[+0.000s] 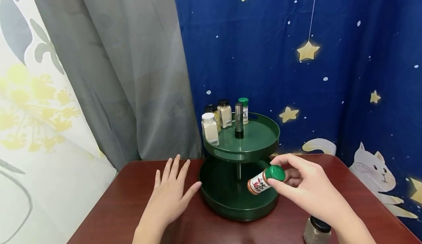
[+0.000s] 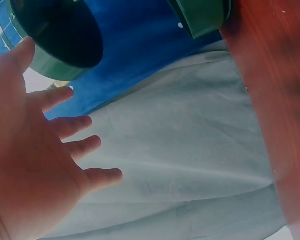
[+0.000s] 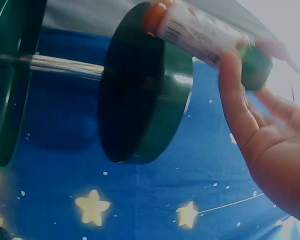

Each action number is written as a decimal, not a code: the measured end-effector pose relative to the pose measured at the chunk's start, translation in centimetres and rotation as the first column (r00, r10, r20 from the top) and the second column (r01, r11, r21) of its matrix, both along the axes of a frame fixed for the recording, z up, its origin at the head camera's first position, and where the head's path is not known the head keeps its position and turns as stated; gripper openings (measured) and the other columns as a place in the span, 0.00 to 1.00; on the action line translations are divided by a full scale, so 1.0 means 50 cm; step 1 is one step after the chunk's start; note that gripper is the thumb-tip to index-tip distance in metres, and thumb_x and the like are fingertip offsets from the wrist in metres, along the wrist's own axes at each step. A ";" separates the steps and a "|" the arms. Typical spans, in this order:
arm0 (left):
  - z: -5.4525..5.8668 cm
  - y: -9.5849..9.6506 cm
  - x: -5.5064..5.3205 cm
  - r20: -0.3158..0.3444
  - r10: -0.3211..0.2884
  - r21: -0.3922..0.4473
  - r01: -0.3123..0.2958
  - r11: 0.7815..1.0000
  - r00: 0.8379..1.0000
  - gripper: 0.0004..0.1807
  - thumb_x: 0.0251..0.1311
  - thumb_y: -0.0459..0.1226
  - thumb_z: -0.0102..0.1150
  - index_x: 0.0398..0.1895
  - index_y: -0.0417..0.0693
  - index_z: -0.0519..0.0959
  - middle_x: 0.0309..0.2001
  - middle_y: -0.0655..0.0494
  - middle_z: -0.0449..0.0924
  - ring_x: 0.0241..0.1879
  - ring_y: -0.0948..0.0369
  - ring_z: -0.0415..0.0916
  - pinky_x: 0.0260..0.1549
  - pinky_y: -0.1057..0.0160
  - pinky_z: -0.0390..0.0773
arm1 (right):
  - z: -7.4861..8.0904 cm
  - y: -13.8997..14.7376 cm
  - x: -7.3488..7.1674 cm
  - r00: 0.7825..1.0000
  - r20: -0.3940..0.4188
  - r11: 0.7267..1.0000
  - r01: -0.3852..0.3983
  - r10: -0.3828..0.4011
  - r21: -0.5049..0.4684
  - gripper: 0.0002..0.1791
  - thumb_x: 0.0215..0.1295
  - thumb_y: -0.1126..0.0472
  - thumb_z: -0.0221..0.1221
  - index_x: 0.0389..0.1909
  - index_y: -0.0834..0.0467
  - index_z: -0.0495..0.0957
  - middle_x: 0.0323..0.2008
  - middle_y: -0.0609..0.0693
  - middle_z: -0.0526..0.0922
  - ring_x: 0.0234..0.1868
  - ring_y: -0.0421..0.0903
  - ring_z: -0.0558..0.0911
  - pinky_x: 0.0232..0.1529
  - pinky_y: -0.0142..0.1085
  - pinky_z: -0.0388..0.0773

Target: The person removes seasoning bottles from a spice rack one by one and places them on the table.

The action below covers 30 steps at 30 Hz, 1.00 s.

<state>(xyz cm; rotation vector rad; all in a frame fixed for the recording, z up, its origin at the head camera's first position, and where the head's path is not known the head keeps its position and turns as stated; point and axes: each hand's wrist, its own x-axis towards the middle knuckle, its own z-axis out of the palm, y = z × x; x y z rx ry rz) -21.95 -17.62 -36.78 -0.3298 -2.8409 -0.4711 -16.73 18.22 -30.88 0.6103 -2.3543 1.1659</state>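
Note:
My right hand [image 1: 313, 187] grips a spice bottle [image 1: 258, 184] by its green cap, thumb on one side and fingers on the other. The bottle tilts, its orange-red base pointing left, above the lower tier [image 1: 239, 211] of a green two-tier rack. In the right wrist view the label of the spice bottle [image 3: 205, 32] is blurred. My left hand [image 1: 169, 196] is held left of the rack with fingers spread, holding nothing; the left wrist view shows its bare palm [image 2: 30, 160].
On the upper tier [image 1: 260, 141] stand a white-capped jar [image 1: 210, 128], two black-capped jars and a green-capped bottle [image 1: 244, 112], around a metal post [image 1: 239, 119]. A black-capped jar [image 1: 316, 231] stands on the red-brown table [image 1: 122, 203], near my right forearm. Curtains hang behind.

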 end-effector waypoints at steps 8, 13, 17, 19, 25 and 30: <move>0.004 0.008 -0.003 0.000 -0.028 -0.013 0.028 1.000 1.000 0.46 0.74 0.70 0.46 0.86 0.56 0.59 0.89 0.47 0.43 0.88 0.40 0.38 0.79 0.23 0.40 | -0.010 0.014 -0.014 0.997 0.059 0.965 -0.071 0.057 0.254 0.16 0.62 0.58 0.76 0.45 0.43 0.80 0.29 0.36 0.78 0.27 0.31 0.76 0.27 0.29 0.78; 0.002 0.011 -0.002 0.009 -0.040 -0.024 0.040 0.999 0.999 0.45 0.74 0.68 0.49 0.85 0.55 0.61 0.88 0.46 0.43 0.88 0.40 0.38 0.79 0.23 0.41 | -0.026 0.011 -0.027 0.979 0.185 0.933 -0.142 0.084 0.331 0.14 0.60 0.61 0.72 0.41 0.45 0.78 0.24 0.38 0.72 0.24 0.32 0.71 0.25 0.29 0.72; -0.003 0.011 0.000 0.006 -0.042 -0.029 0.043 0.999 0.999 0.45 0.74 0.69 0.49 0.84 0.54 0.63 0.88 0.46 0.45 0.87 0.40 0.40 0.79 0.22 0.42 | -0.039 0.010 -0.037 0.965 0.247 0.911 -0.174 0.083 0.375 0.14 0.58 0.62 0.71 0.36 0.44 0.76 0.24 0.38 0.72 0.24 0.32 0.71 0.26 0.29 0.71; -0.004 0.011 0.001 -0.010 -0.043 -0.029 0.043 0.999 0.999 0.45 0.74 0.69 0.50 0.83 0.54 0.64 0.88 0.45 0.47 0.87 0.39 0.41 0.78 0.22 0.43 | -0.042 0.012 -0.043 0.963 0.263 0.898 -0.171 0.065 0.406 0.14 0.57 0.62 0.71 0.34 0.43 0.75 0.24 0.38 0.72 0.24 0.32 0.70 0.25 0.29 0.70; -0.008 0.008 0.000 -0.012 -0.035 -0.035 0.035 0.999 0.999 0.45 0.73 0.67 0.52 0.84 0.54 0.63 0.88 0.45 0.47 0.87 0.40 0.41 0.79 0.23 0.43 | -0.058 0.018 -0.055 0.954 0.294 0.870 -0.196 0.062 0.453 0.14 0.55 0.61 0.72 0.37 0.41 0.81 0.28 0.36 0.76 0.27 0.33 0.71 0.25 0.29 0.69; -0.008 0.009 -0.001 -0.015 -0.045 -0.034 0.044 0.998 0.999 0.44 0.74 0.66 0.53 0.84 0.54 0.63 0.88 0.45 0.48 0.87 0.39 0.42 0.78 0.22 0.43 | -0.076 0.023 -0.059 0.925 0.370 0.842 -0.270 0.092 0.466 0.12 0.54 0.64 0.72 0.34 0.43 0.83 0.27 0.37 0.78 0.25 0.33 0.70 0.24 0.29 0.69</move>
